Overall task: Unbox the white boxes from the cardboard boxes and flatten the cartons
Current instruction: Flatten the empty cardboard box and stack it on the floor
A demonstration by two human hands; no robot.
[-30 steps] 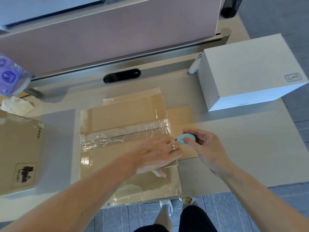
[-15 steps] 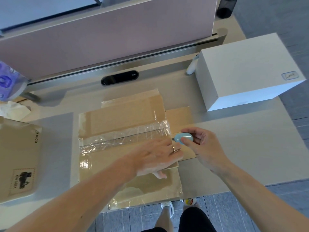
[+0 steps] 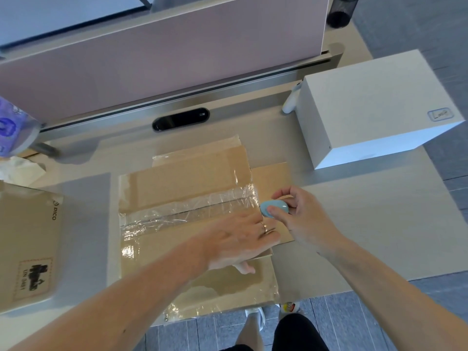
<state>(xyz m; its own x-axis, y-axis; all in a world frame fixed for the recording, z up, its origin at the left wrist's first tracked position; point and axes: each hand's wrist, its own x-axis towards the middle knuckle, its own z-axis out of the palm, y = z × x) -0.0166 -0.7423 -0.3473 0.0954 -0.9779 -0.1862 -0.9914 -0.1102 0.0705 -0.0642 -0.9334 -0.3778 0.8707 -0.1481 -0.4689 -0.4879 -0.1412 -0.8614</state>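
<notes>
A taped cardboard carton (image 3: pixel 187 188) lies flat on the desk, clear tape running along its middle seam. My left hand (image 3: pixel 243 239) presses flat on its right part, fingers straight. My right hand (image 3: pixel 301 219) pinches a small light-blue cutter (image 3: pixel 274 207) at the right end of the tape seam. A white box (image 3: pixel 374 107) stands at the desk's right rear. Another cardboard box (image 3: pixel 27 239) with a printed label sits at the left edge.
A pink partition (image 3: pixel 177 54) and its metal rail close off the back of the desk (image 3: pixel 367 224). A black oval device (image 3: pixel 181 119) lies before the rail. Crumpled white paper (image 3: pixel 17 171) and a purple-printed item (image 3: pixel 12 127) are at far left. A white object (image 3: pixel 291 102) leans behind the white box.
My right hand with the blue cutter has shifted slightly along the right end of the tape seam. My left hand stays pressed on the carton.
</notes>
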